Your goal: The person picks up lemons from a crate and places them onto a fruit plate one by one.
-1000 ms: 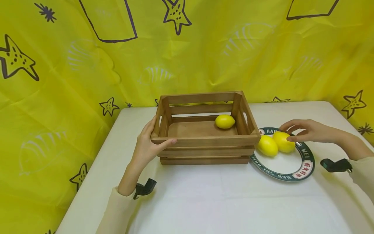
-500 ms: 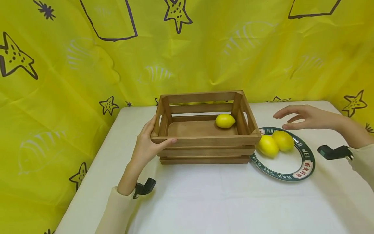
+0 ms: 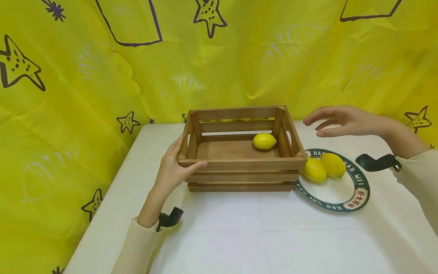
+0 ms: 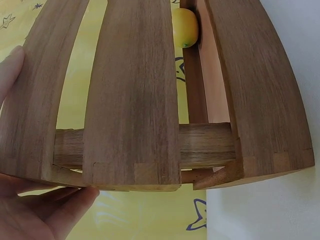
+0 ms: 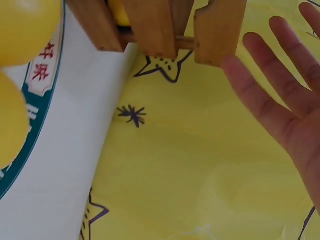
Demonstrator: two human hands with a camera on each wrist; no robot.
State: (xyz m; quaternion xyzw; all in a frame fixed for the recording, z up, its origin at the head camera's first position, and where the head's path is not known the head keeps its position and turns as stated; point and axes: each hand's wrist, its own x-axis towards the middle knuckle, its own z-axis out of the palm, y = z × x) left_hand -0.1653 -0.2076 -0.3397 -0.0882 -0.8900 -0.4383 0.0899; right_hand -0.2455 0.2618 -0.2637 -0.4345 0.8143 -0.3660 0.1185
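Note:
A slatted wooden crate [image 3: 242, 165] stands mid-table with one lemon [image 3: 264, 141] inside, towards its right end. My left hand [image 3: 171, 167] grips the crate's front left corner, thumb over the front rim and fingers along the left side. In the left wrist view, fingertips [image 4: 82, 200] show at the crate's end. My right hand [image 3: 349, 121] is raised behind the plate [image 3: 333, 207], fingers spread and holding nothing. Two lemons, a front one [image 3: 315, 170] and a rear one [image 3: 333, 165], lie side by side on the green-rimmed plate.
A white-covered table [image 3: 226, 236] bears the crate and plate. Yellow cloth [image 3: 239, 68] printed with starfish and fish hangs behind and at the sides. The plate's left edge sits close against the crate's right front corner.
My right hand has come off the rear lemon on the plate, rising and moving back and left towards the crate. The left hand stays on the crate.

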